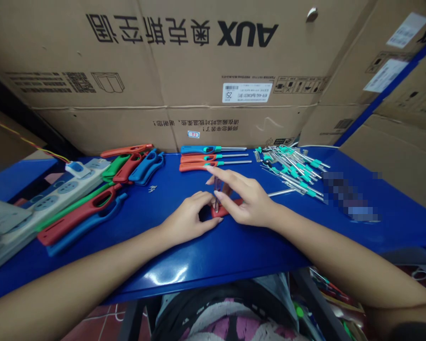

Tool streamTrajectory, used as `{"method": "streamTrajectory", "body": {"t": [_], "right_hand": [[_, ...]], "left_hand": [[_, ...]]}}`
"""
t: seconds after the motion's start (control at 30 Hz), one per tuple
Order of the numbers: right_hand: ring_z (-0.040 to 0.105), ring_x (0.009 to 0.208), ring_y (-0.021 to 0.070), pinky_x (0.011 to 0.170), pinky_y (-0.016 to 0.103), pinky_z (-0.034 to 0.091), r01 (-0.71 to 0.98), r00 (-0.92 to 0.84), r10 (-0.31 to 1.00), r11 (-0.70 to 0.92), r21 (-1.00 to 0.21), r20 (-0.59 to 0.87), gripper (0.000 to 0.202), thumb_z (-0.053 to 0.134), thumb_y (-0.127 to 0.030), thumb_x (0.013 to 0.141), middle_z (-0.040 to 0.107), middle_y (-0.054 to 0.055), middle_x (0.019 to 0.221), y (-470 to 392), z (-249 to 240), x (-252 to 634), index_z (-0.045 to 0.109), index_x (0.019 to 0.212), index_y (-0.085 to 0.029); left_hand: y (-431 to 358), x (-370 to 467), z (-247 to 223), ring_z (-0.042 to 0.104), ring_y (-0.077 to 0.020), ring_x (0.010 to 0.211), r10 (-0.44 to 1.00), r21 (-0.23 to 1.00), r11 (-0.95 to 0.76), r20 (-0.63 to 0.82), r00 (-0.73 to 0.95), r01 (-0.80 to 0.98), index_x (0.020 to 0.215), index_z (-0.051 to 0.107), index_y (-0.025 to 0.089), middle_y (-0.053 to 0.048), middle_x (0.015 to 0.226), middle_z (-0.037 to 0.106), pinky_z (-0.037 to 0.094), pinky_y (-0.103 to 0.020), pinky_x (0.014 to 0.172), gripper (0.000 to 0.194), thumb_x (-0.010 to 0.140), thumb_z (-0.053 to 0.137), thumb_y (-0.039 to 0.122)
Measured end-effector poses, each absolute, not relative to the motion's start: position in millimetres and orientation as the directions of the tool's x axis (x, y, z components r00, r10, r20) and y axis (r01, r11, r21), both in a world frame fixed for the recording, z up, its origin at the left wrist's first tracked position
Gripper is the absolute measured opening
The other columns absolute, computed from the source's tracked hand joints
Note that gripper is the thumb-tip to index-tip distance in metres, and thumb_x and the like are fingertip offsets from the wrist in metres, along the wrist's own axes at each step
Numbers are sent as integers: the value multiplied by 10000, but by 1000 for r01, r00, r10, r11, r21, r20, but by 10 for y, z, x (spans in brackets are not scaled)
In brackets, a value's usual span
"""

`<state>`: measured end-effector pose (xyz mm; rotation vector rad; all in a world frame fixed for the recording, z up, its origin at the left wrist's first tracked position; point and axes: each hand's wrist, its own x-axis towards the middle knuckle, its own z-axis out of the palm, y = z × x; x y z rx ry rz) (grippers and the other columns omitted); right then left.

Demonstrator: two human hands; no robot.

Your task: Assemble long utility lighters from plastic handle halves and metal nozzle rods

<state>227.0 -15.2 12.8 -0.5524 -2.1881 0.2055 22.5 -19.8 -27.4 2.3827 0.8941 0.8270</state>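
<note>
My left hand (189, 215) is closed at the end of a red long-necked lighter (230, 208), steadying it on the blue table. My right hand (252, 196) grips a small screwdriver (217, 189) with a clear purplish handle. The screwdriver stands upright over the red handle, its tip partly hidden by my fingers. The lighter's metal tube (282, 192) sticks out to the right behind my right hand. Just beyond, a blue lighter (195, 149) and two orange-red lighters (193, 167) lie side by side, tubes pointing right.
Green-tipped metal tubes with wires (298, 166) are heaped at the back right. Red, blue and green handle shells (78, 215) lie at left beside a white power strip (51, 201). Small metal screws (152, 188) sit nearby. A cardboard wall (135, 94) rises behind the table (145, 265).
</note>
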Motion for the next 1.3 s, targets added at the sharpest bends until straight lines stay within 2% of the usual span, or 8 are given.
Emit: {"method": "streamTrajectory", "body": {"t": [0.1, 0.3, 0.53, 0.67, 0.77, 0.97, 1.17, 1.3], "right_hand": [[687, 853, 137, 785, 293, 594, 287, -547, 472, 881, -375, 691, 526, 473, -177, 982, 689, 52, 1170, -159, 144, 2276, 392, 1495, -258], [699, 818, 156, 769, 287, 586, 414, -531, 421, 886, -208, 735, 417, 612, -305, 955, 723, 28, 985, -116, 132, 2312, 537, 1362, -253], [682, 996, 150, 857, 304, 587, 274, -553, 503, 863, -425, 664, 477, 414, -187, 1017, 677, 54, 1202, -138, 206, 2306, 421, 1485, -277], [695, 800, 139, 750, 272, 586, 392, -511, 458, 877, -277, 727, 368, 575, -279, 976, 728, 29, 1013, -125, 180, 2324, 572, 1343, -255], [707, 872, 165, 768, 282, 583, 442, -508, 426, 875, -198, 749, 349, 590, -299, 969, 739, 44, 994, -127, 187, 2326, 597, 1311, -230], [698, 900, 135, 810, 295, 590, 301, -514, 521, 854, -425, 681, 413, 454, -195, 1013, 705, 42, 1159, -131, 217, 2303, 504, 1418, -258], [692, 747, 141, 693, 264, 561, 457, -470, 423, 867, -197, 775, 265, 649, -322, 937, 748, 42, 949, -108, 191, 2341, 655, 1169, -194], [679, 794, 115, 762, 279, 580, 346, -518, 519, 854, -389, 680, 355, 447, -229, 1024, 699, 62, 1153, -133, 238, 2320, 541, 1366, -227]], "left_hand": [[-195, 222, -280, 641, -202, 872, 702, 598, -682, 371, 608, 422, 947, 612, 190, -29, 919, 677, 530, -355, 827, 149, 856, 704, 263], [-213, 241, -247, 640, -210, 899, 701, 573, -691, 382, 602, 441, 949, 630, 191, -32, 925, 667, 525, -363, 847, 142, 856, 711, 262], [-210, 237, -233, 642, -197, 872, 700, 588, -686, 372, 610, 428, 906, 595, 193, -23, 896, 672, 527, -343, 827, 137, 844, 709, 237], [-202, 233, -257, 648, -203, 889, 698, 579, -692, 384, 604, 431, 924, 610, 192, -36, 936, 685, 529, -355, 833, 138, 854, 704, 264], [-199, 233, -264, 647, -203, 900, 694, 578, -697, 392, 604, 425, 928, 609, 193, -37, 952, 685, 527, -356, 846, 140, 855, 707, 261], [-205, 234, -235, 639, -190, 888, 688, 587, -698, 389, 612, 411, 906, 581, 194, -13, 909, 662, 514, -334, 846, 152, 845, 717, 223], [-206, 235, -241, 638, -191, 903, 686, 585, -699, 386, 617, 411, 926, 594, 198, -18, 943, 675, 509, -334, 853, 135, 856, 706, 225], [-206, 234, -243, 639, -190, 882, 692, 588, -693, 382, 612, 417, 908, 582, 195, -15, 922, 667, 507, -328, 838, 149, 849, 715, 228]]}}
